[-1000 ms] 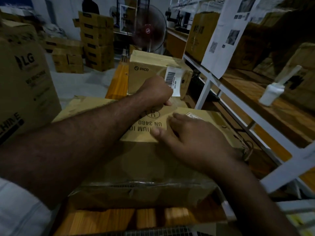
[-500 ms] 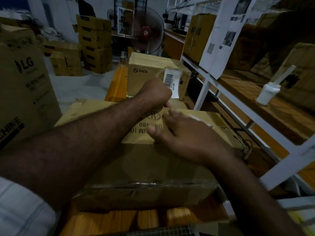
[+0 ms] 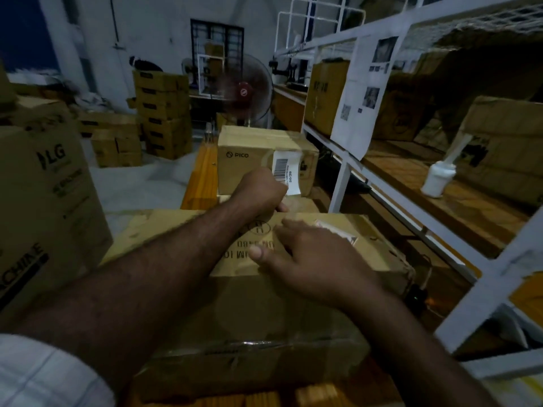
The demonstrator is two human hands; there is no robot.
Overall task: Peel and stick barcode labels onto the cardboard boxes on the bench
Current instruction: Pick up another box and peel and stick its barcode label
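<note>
Not much has changed in the last second. Your left grip [image 3: 261, 192] is still curled into a fist at the far edge of the near box [image 3: 176, 239]. Your right grip [image 3: 311, 257] still lies flat on top of that box, with its fingers loose and spread, holding nothing. Only your head has tipped up a little, so more of the room shows. The back of your left grip hides its fingers, so I cannot tell if it pinches anything. The barcode label [image 3: 286, 171] is on the front of the PICO box [image 3: 244, 168], the box behind, close to its right corner. Your left fist sits just in front of the label's lower left corner, but I cannot tell if they touch. The label's bottom end is too blurry to say if it lies flat. Both boxes stand on the wooden desk [image 3: 199, 177]. A small pale sticker [image 3: 338, 230] shows on the near box by your right fingers. It is partly hidden, so I cannot tell if it is a barcode. The PICO box looks done to me. Since your hands have stayed put, I think you are holding the near box steady for its own label.
</note>
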